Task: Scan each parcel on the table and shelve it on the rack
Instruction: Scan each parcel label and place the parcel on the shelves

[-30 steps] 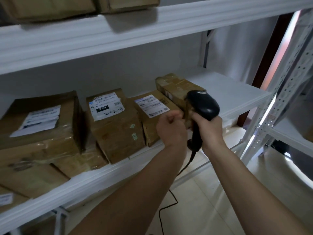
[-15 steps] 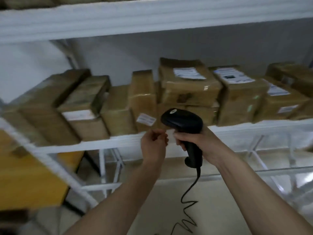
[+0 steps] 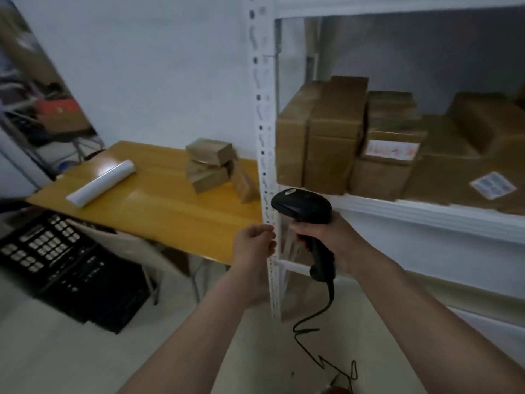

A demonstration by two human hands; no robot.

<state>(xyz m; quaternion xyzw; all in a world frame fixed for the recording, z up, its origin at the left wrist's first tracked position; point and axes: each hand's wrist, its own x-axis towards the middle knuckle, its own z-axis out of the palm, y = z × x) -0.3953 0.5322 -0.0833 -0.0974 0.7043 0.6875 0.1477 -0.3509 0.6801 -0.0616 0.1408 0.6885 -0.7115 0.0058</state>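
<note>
rack shelf [image 3: 397,207] well stocked; small pile of parcels [image 3: 211,166] remains on table [image 3: 159,211]. right hand [image 3: 326,237] grips scanner [image 3: 305,207]; left hand [image 3: 254,245] loosely curled, empty.

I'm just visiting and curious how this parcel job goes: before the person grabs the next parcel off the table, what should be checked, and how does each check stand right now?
1. Parcels left to scan: ok, a small pile of parcels sits on the yellow table.
2. Scanner in hand: ok, the right hand grips the black scanner by its handle.
3. Free hand for picking: ok, the left hand holds nothing, fingers loosely curled.
4. Scanner cable free: cannot tell, the cable trails out of view.
5. Room on the rack: cannot tell, the visible shelf looks packed.
</note>
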